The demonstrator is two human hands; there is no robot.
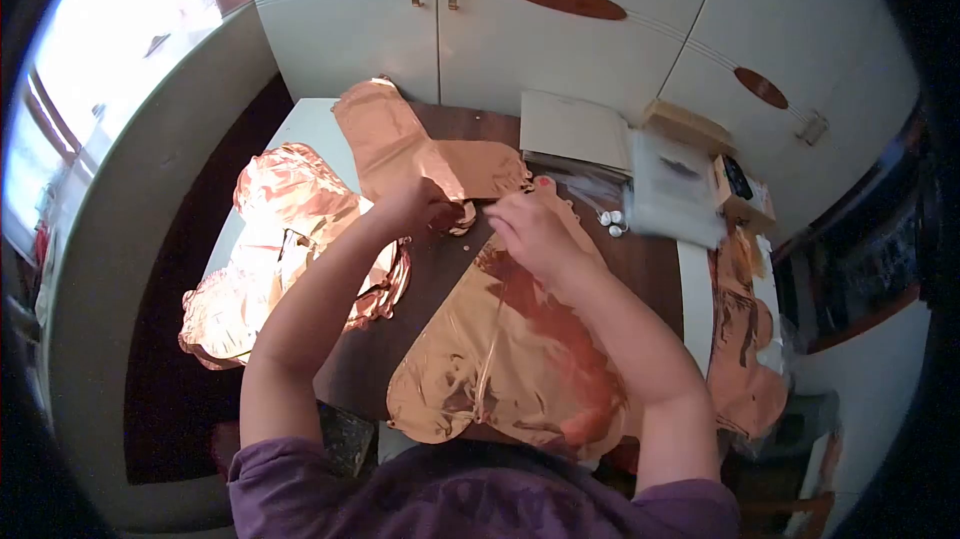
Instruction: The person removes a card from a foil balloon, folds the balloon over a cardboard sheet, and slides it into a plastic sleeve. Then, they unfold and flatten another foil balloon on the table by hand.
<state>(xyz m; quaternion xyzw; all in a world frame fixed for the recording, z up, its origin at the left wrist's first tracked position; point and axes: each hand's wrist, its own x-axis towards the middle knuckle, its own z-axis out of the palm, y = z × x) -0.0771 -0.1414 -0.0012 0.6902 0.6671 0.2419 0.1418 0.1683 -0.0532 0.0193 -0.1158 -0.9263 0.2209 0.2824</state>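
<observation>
My left hand [425, 207] is closed near the middle of the table, at the lower edge of a flat, angular rose-gold foil balloon [390, 134]. Its fingertips are partly hidden, beside a small crumpled bit of foil. Just to the right, my right hand [535, 234] is bent over the narrow top of a flat heart-shaped foil balloon [470, 369], its fingers pinched together. Whatever either hand grips is too small or too covered to make out. The heart's wide, rounded end reaches the table edge by my body.
Crumpled shiny foil balloons [285, 259] lie at the left. Behind on the right are a grey-white flat box [575, 129], a clear plastic bag [675, 189], small white round pieces [612, 223] and an open carton [745, 189]. More foil [745, 369] hangs at the right edge. Cabinets [340, 29] stand behind.
</observation>
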